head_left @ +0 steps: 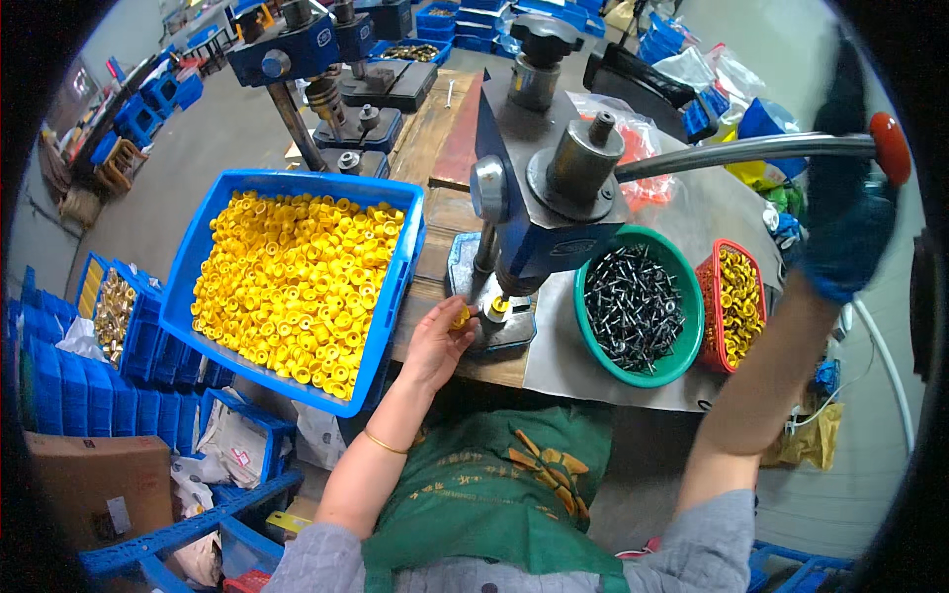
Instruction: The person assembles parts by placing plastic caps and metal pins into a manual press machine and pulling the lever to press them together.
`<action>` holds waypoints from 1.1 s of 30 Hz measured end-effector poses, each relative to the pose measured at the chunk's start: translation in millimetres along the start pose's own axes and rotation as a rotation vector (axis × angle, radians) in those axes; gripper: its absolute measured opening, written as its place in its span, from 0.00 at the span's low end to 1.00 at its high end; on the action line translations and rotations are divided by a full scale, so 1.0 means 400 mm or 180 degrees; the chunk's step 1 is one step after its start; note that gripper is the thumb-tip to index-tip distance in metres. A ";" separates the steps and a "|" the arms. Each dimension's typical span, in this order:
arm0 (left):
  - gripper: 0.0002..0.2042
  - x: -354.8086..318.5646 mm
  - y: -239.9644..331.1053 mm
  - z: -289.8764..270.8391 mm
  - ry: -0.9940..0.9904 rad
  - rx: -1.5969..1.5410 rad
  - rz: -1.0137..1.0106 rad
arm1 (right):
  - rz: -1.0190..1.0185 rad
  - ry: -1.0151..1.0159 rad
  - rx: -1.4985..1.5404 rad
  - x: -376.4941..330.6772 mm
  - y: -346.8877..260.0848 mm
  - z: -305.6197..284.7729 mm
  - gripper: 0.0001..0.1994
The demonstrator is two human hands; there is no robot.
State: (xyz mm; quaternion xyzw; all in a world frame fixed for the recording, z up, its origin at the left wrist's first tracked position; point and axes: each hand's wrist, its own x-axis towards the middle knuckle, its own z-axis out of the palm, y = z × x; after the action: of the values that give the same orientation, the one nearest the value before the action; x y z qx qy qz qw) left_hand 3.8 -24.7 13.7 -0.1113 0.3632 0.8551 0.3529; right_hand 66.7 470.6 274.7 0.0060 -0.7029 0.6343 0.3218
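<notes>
My bare left hand [439, 339] pinches a small yellow cap [461, 317] between thumb and fingers, just left of the press tool. Another yellow cap [499, 307] sits on the base under the ram of the blue hand press [554, 212]. At the upper right, my right hand [852, 222] wears a dark blue glove. Its fingers look stretched upward, somewhat blurred, behind the press lever [751, 150] near its red knob [890, 148]. Whether the palm presses on the lever cannot be made out.
A blue bin [173, 282] full of yellow caps stands on the left. Right of the press are a green bowl [583, 321] of dark screw-like parts and a red basket [710, 311] of yellow parts. More presses [287, 59] stand behind; blue crates [99, 395] are stacked at left.
</notes>
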 end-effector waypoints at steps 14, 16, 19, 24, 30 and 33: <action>0.09 0.033 -0.027 0.019 0.0000 0.0047 0.0125 | 0.1528 -0.1713 -0.1625 -0.556 -0.164 0.486 0.47; 0.09 0.029 -0.023 0.041 -0.0060 0.0045 0.0109 | 0.0763 -0.1684 -0.1685 -0.515 -0.237 0.456 0.42; 0.10 0.018 -0.024 0.048 0.0010 0.0115 0.0099 | -0.0964 -0.1532 0.2015 -0.354 -0.231 0.426 0.21; 0.13 0.018 -0.017 0.045 0.0191 0.0398 0.0074 | -0.0003 -0.1479 -0.2298 -0.412 0.212 0.584 0.08; 0.12 0.033 -0.009 0.028 0.0177 0.1313 0.0312 | 0.0161 -0.1440 -0.2230 -0.572 0.436 0.705 0.11; 0.09 0.048 -0.025 0.028 0.0219 0.2625 0.1063 | -0.0656 -0.0325 -0.2163 -0.450 0.452 0.650 0.14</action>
State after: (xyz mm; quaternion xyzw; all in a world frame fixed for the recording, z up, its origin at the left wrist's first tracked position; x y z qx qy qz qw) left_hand -2.5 -2.1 7.8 0.0705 0.6984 0.6798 0.2125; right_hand 18.3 201.2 34.5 0.0012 -0.8846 0.3275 0.3321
